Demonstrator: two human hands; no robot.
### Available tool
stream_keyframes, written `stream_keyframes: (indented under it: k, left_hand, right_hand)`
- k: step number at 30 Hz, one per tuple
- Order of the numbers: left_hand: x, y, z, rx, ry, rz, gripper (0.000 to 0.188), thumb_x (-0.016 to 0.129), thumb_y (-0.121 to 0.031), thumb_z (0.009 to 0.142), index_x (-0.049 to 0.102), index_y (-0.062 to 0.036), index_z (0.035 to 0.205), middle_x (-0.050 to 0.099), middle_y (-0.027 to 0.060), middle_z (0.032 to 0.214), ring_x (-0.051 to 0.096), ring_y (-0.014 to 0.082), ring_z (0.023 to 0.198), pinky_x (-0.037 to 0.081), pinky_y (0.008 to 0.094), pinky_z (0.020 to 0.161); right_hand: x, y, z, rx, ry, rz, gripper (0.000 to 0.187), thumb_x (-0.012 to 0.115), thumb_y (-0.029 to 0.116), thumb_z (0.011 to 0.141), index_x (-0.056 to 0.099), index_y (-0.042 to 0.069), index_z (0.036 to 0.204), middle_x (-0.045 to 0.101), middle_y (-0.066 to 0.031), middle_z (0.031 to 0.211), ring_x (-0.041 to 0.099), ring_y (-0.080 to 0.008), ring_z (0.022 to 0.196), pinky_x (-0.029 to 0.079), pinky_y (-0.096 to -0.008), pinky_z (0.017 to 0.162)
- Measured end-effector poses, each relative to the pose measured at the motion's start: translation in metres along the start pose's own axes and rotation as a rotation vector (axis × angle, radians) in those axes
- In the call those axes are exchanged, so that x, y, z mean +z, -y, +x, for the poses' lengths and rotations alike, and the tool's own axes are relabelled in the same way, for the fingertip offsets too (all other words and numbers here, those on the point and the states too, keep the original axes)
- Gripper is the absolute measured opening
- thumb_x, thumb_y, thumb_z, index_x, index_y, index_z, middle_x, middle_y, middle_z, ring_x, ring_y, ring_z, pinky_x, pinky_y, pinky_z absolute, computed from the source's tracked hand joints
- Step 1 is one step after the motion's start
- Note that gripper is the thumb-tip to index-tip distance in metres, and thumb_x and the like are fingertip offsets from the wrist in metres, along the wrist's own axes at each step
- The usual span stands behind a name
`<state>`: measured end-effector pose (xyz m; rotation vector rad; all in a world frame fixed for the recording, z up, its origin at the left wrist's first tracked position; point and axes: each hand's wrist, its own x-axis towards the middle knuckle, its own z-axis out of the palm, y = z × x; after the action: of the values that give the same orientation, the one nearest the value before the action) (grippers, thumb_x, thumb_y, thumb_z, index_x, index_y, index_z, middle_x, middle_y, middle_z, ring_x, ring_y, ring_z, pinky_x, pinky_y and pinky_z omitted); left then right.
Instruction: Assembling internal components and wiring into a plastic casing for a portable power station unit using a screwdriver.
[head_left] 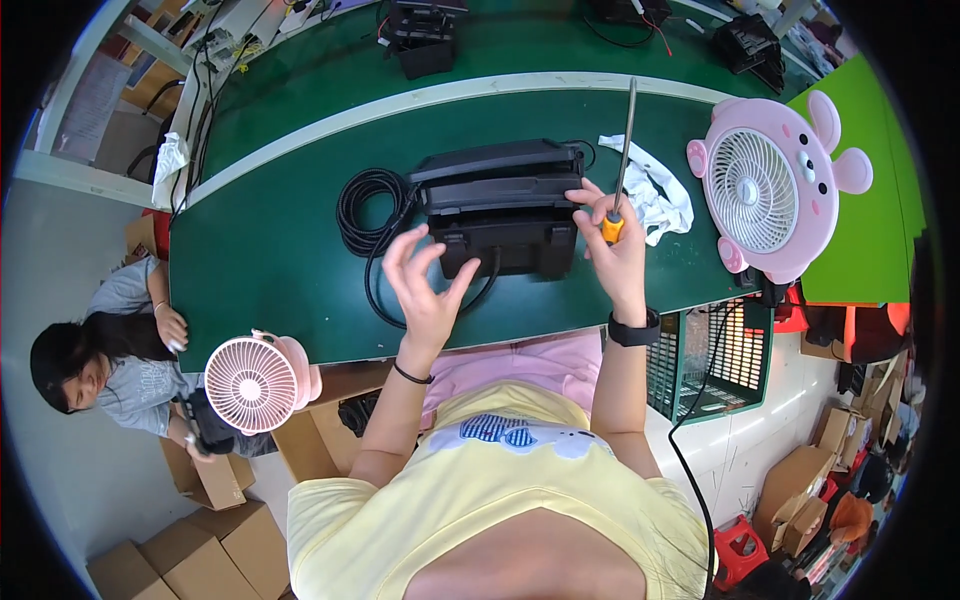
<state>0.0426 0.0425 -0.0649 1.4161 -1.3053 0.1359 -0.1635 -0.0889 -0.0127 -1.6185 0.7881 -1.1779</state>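
In front of me on the green table stands a black plastic case [510,245] with latches on its front and a lid part raised behind. My right hand [618,245] is closed round a screwdriver [614,222] with a yellow-and-black handle, its long shaft pointing away from me. The fingertips of that hand are at the case's right end. My left hand [425,290], fingers spread, hovers by the case's front left corner and holds nothing. A coiled black cable [362,212] lies left of the case, with a loop running under my left hand.
Crumpled white cloth or paper [655,195] lies right of the case. A pink animal-shaped fan [765,185] stands at the right, a smaller pink fan [255,385] at the front left. Another person [130,350] sits at the left. A green crate [715,365] is below the table.
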Motion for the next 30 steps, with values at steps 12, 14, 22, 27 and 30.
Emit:
stream_keyframes:
  k: [12,14,22,27,30]
  left_hand:
    - [-0.003,-0.011,0.031,-0.076,0.164,0.206,0.059,0.086,-0.013,0.072,0.056,-0.0059,0.122,0.037,0.0178,0.144,0.050,0.0361,0.125,0.043,0.0443,0.105]
    - [0.004,-0.014,0.032,-0.087,0.098,0.097,0.059,0.086,-0.013,0.072,0.058,-0.0068,0.124,0.038,0.0175,0.144,0.049,0.0365,0.126,0.041,0.0450,0.106]
    - [0.005,-0.003,0.037,-0.097,0.156,-0.013,0.053,0.081,-0.006,0.077,0.054,-0.0105,0.122,0.032,0.0160,0.149,0.043,0.0382,0.135,0.044,0.0440,0.107]
    - [0.014,-0.003,0.032,-0.195,0.105,-0.221,0.048,0.076,0.001,0.080,0.052,-0.0099,0.120,0.026,0.0151,0.153,0.042,0.0357,0.137,0.048,0.0417,0.105]
    - [0.015,-0.003,0.034,-0.190,0.096,-0.204,0.048,0.075,0.002,0.081,0.051,-0.0097,0.121,0.026,0.0155,0.153,0.042,0.0359,0.136,0.046,0.0431,0.107]
  right_hand:
    - [0.009,-0.011,-0.003,0.107,-0.097,0.092,0.021,0.062,0.003,0.096,0.044,0.008,0.086,0.073,-0.0118,0.107,0.054,-0.0296,0.131,0.052,-0.0241,0.078]
    - [0.009,-0.014,-0.002,0.082,-0.092,0.072,0.021,0.062,0.003,0.096,0.044,0.008,0.086,0.073,-0.0118,0.107,0.054,-0.0296,0.130,0.052,-0.0238,0.077]
    - [0.012,-0.006,-0.003,0.119,-0.127,0.086,0.023,0.064,0.004,0.094,0.043,0.006,0.086,0.073,-0.0115,0.105,0.062,-0.0219,0.117,0.051,-0.0227,0.072]
    - [0.019,-0.007,-0.020,0.104,-0.292,-0.091,0.024,0.070,0.002,0.090,0.046,0.004,0.085,0.073,-0.0100,0.099,0.060,-0.0085,0.079,0.049,-0.0234,0.068]
    - [0.023,0.008,-0.024,0.027,-0.190,-0.318,0.029,0.079,0.003,0.081,0.050,0.002,0.085,0.072,-0.0115,0.100,0.064,-0.0182,0.079,0.051,-0.0272,0.072]
